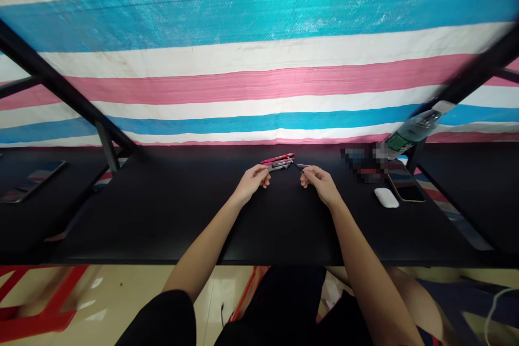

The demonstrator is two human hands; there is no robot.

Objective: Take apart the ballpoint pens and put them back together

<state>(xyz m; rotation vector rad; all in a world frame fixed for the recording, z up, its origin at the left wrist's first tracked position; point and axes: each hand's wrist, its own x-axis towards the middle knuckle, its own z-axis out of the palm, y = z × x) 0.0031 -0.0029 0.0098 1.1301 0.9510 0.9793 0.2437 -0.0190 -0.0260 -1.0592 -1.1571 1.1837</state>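
Left hand (pixel 253 178): thumb and forefinger together, pinched on the near end of a grey pen (pixel 279 167), other fingers curled under; an end grip, perhaps to leave most of the barrel exposed. Right hand (pixel 318 179): fingertips closed together on a slim dark piece (pixel 300 166), pointing inward toward the pens; too small to say what it is. Both wrists angle in, forearms crossing the near edge of the black bench (pixel 162 216), likely so the two grips can meet mid-bench. Between the hands, toward the far edge, a tight cluster: red pen (pixel 278 159) at the back, grey pen in front, others overlapping; likely gathered for easy reach. Farther out, toward the right edge: white case (pixel 386 198) just beside a dark-screened phone (pixel 406 186), presumably parked aside of the hands. Near the far right corner, a clear bottle (pixel 417 128), slanted in view; whether truly tilted, cannot tell. Its green label (pixel 399 143) carries pale marks, not legible. Pixelated patch beside it, contents hidden. No brand or writing readable on pens, case or phone. Behind the far edge, striped sheeting (pixel 259 86).
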